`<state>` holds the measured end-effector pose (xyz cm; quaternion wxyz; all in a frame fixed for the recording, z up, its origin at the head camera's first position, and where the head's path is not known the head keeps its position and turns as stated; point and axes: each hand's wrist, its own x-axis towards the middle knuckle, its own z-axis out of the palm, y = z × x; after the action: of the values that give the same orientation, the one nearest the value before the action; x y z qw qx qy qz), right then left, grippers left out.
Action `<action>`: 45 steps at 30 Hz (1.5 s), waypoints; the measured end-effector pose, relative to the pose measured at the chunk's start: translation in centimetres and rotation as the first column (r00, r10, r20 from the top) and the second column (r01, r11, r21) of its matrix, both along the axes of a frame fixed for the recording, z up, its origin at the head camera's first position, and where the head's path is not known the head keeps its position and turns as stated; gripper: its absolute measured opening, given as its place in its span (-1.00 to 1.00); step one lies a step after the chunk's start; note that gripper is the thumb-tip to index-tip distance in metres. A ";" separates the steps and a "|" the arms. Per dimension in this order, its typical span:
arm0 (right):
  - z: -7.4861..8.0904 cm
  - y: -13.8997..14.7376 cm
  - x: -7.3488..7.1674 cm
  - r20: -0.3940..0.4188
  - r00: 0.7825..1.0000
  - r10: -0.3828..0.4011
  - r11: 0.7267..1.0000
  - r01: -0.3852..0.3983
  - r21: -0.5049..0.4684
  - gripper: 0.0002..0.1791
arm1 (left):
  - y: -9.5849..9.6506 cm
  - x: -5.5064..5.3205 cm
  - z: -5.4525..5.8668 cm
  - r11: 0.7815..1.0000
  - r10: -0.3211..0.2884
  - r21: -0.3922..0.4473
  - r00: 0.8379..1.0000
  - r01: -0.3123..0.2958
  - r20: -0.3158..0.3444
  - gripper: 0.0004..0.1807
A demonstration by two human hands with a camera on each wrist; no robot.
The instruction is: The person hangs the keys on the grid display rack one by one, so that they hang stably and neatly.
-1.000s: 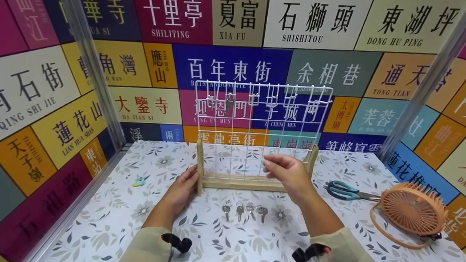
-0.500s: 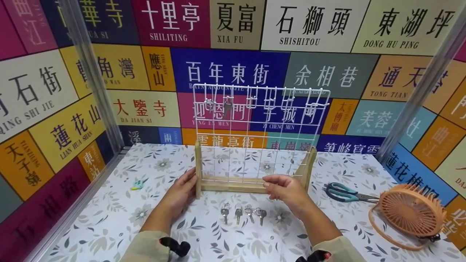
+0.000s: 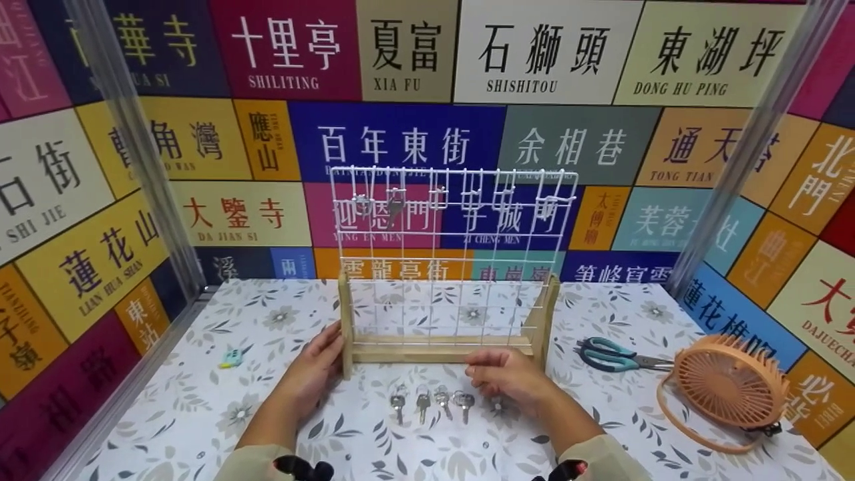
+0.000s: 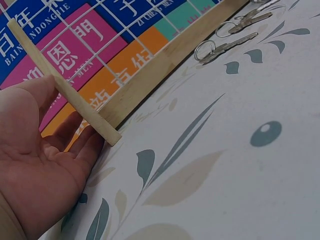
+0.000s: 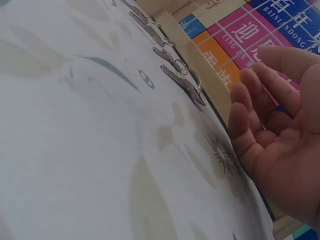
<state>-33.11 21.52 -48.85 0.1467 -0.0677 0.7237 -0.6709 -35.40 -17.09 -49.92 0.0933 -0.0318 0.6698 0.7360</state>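
A white wire grid rack [image 3: 427, 280] stands upright on its wooden base [image 3: 414, 354]. My left hand [image 3: 314, 374] holds the left wooden post [image 3: 345, 327]; in the left wrist view the thumb lies on one side of the post [image 4: 75, 100] and the fingers curl behind it. In front of the base, several keys [image 3: 423, 406] with rings lie in a row. To the right of the row hovers my right hand [image 3: 507, 377], palm turned inward, fingers loosely bent around nothing. White hooks [image 3: 472, 200] line the upper grid, and a key [image 3: 395, 210] hangs on one.
Teal-handled pliers [image 3: 621, 354] lie to the right, tips close to an orange fan [image 3: 731, 384]. A small mint-coloured object [image 3: 232, 357] rests at the left. The patterned tablecloth [image 3: 267, 394] reaches back to a wall of colourful signs [image 3: 401, 140].
My right hand has come down from in front of the grid to beside the row of keys. The left hand stays at the post. The head view has shifted slightly.
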 end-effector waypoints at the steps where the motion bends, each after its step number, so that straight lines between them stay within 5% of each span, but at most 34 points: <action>1: -0.2 -0.1 -0.1 0.006 1.000 0.004 1.000 -0.004 -0.002 -0.53 | -0.2 0.1 0.0 1.000 0.001 0.002 1.000 -0.001 0.005 -0.39; 10: -1.3 -0.8 -0.7 0.013 1.000 0.009 1.000 -0.010 0.023 -0.49 | -1.2 0.0 0.5 1.000 0.004 0.002 1.000 -0.004 0.002 -0.40; 16: -1.3 -0.8 -0.8 -0.046 0.997 0.054 0.990 -0.048 0.131 -0.53 | -1.1 -0.1 0.5 1.000 -0.001 0.012 1.000 0.001 0.006 -0.41; 23: -0.4 -0.8 -0.5 -0.119 0.977 0.179 0.941 -0.134 0.312 -0.52 | -0.9 -0.6 0.2 1.000 -0.027 0.009 0.996 0.028 -0.083 -0.37; 32: -0.1 -1.0 -0.1 -0.170 0.948 0.269 0.876 -0.167 0.453 -0.56 | -0.3 -0.5 0.6 1.000 -0.008 -0.002 1.000 0.008 -0.030 -0.43; 37: -0.2 -0.8 0.0 -0.178 0.953 0.244 0.870 -0.134 0.475 -0.64 | -0.2 -0.5 0.5 1.000 -0.009 0.004 1.000 0.009 -0.025 -0.42; 45: -0.5 -0.1 0.3 -0.148 0.974 0.173 0.907 -0.099 0.409 -0.76 | 0.2 -0.1 -0.2 1.000 -0.001 0.022 0.999 0.002 -0.035 -0.42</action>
<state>-32.79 21.38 -49.35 0.1375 -0.1474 0.8489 -0.4886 -35.50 -16.90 -50.11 0.0825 -0.0174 0.6634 0.7435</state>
